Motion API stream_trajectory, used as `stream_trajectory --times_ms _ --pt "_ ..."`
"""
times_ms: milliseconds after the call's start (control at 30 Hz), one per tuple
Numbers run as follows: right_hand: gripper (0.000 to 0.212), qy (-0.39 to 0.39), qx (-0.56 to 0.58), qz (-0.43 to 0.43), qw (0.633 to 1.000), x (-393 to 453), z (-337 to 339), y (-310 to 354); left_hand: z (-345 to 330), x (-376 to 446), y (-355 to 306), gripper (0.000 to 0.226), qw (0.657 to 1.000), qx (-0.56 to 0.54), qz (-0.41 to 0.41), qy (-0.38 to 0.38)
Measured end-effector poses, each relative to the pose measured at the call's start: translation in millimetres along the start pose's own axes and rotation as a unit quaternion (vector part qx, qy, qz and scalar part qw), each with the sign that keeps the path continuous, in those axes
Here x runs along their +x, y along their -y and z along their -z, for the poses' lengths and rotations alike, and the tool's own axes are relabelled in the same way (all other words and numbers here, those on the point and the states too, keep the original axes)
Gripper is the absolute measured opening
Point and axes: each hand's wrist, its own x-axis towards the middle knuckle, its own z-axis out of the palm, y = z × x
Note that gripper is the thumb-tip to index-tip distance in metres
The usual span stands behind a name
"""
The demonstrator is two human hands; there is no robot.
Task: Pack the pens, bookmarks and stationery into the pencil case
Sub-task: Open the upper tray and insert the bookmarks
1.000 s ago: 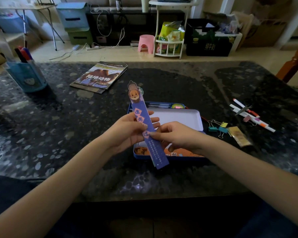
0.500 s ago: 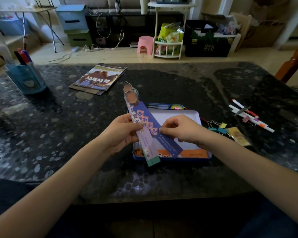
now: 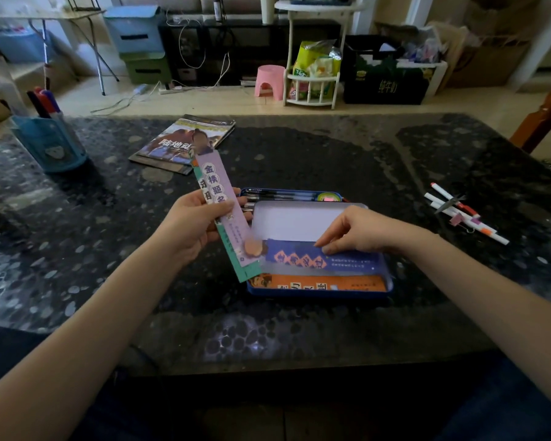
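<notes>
A blue tin pencil case [image 3: 318, 293] lies open mid-table, with an orange bookmark [image 3: 318, 283] along its near wall and pens at its far side. My right hand [image 3: 360, 232] holds a dark blue bookmark [image 3: 325, 258] flat and sideways inside the case, fingertips on its top edge. My left hand [image 3: 194, 222] grips a lilac bookmark [image 3: 218, 198] stacked on a green one, tilted upward just left of the case.
Several white pens and small scissors [image 3: 458, 211] lie at the right. A blue pen holder [image 3: 50, 144] stands far left. A magazine [image 3: 185, 141] lies behind the case. The table's front edge is near my lap.
My right hand pulled the dark blue bookmark off the stack, turned it sideways and lowered it into the case. My left hand kept the other bookmarks and moved slightly left.
</notes>
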Motion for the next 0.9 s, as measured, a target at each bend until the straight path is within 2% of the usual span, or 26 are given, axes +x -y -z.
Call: stream_trajectory --times_ms 200,400,567,800,900 --pt "0.019 0.04 -0.052 -0.03 0.997 0 2 1 8 2 -2 0.02 0.995 0.089 -0.041 -0.032" --pt "0.012 0.076 -0.084 -0.032 0.993 -1 0 1 9 4 0 0.02 0.992 0.11 -0.049 -0.039" --pt "0.009 0.085 -0.097 0.018 0.991 -3 -7 1 2 3 7 0.015 0.987 0.157 -0.046 -0.004" --pt "0.013 0.108 -0.107 0.009 0.988 -2 -12 0 -7 -2 14 0.029 0.982 0.177 -0.022 0.057" --pt "0.015 0.114 -0.109 0.011 0.987 -2 -13 0 -12 -4 16 0.027 0.982 0.176 -0.02 0.069"
